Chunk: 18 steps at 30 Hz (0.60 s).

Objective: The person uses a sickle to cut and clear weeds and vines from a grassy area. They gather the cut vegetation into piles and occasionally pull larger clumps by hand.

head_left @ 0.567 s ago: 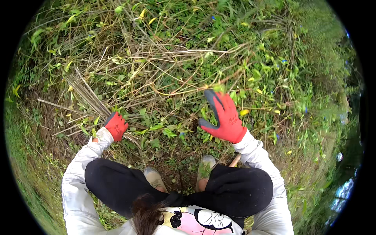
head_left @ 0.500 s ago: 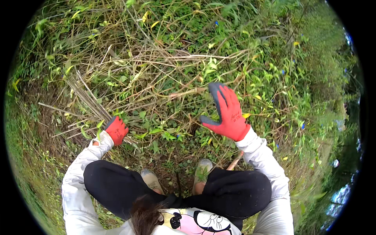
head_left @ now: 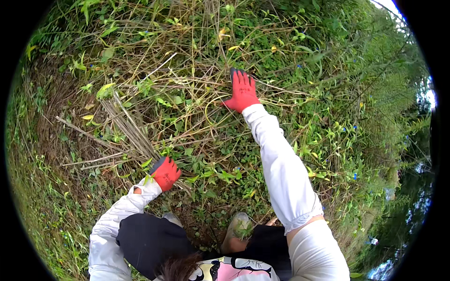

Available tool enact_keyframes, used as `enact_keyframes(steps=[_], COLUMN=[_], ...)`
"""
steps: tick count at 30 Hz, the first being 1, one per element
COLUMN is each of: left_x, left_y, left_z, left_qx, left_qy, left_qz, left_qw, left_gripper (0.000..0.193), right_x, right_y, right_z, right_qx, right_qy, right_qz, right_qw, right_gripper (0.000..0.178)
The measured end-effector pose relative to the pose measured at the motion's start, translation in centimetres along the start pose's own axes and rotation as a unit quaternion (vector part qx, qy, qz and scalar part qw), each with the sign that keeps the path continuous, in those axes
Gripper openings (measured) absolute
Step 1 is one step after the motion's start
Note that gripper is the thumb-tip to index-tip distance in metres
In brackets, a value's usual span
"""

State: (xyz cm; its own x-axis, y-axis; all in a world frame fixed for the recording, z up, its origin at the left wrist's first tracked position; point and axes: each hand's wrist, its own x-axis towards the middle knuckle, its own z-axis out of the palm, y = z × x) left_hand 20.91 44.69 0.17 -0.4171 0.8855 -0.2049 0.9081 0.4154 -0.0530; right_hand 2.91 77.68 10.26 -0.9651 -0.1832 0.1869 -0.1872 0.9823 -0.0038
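My left hand (head_left: 167,175), in a red glove with a dark grey palm, is closed round a bundle of dry stalks (head_left: 131,131). The stalks fan out up and to the left from the fist, and short ends poke out on its lower right. In a matching glove, my right hand (head_left: 243,92) reaches far forward, palm down, over tangled dry stems (head_left: 197,86) lying on the greenery. Its fingers are stretched out and the thumb stands apart. Whether its fingertips touch a stem is hard to see.
Leafy weeds (head_left: 225,175) with small blue flowers spread all round. My shoe (head_left: 236,230) rests on bare soil below. A piece of a wooden handle (head_left: 272,221) shows beside my right knee. Tall feathery plants (head_left: 375,79) rise at the right.
My right hand has moved forward and a little left, down onto the dry stems. My left hand keeps its bundle and appears farther right and lower as the view has shifted.
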Motion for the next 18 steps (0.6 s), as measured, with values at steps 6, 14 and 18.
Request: enact_keyframes(steps=[6,14,18], left_x=[-0.1,0.9,0.9], left_y=[-0.3,-2.0,-3.1], left_z=[0.3,-1.5,-0.8], left_qx=[-0.023,-0.039,-0.039], left_qy=[0.074,0.056,0.105], left_qz=[-0.005,-0.036,-0.052], left_qw=[0.997,0.997,0.992], left_gripper=[0.051,0.051,0.051], right_x=[0.2,-3.3,-7.1], right_y=[-4.1,-5.0,-9.7], right_z=[2.0,-0.7,-1.5], right_qx=[0.061,0.087,0.113], right_qy=[-0.112,-0.108,-0.1], right_qz=[-0.035,0.006,0.083], right_qw=[0.991,0.99,0.985], right_gripper=[0.1,0.069,0.053])
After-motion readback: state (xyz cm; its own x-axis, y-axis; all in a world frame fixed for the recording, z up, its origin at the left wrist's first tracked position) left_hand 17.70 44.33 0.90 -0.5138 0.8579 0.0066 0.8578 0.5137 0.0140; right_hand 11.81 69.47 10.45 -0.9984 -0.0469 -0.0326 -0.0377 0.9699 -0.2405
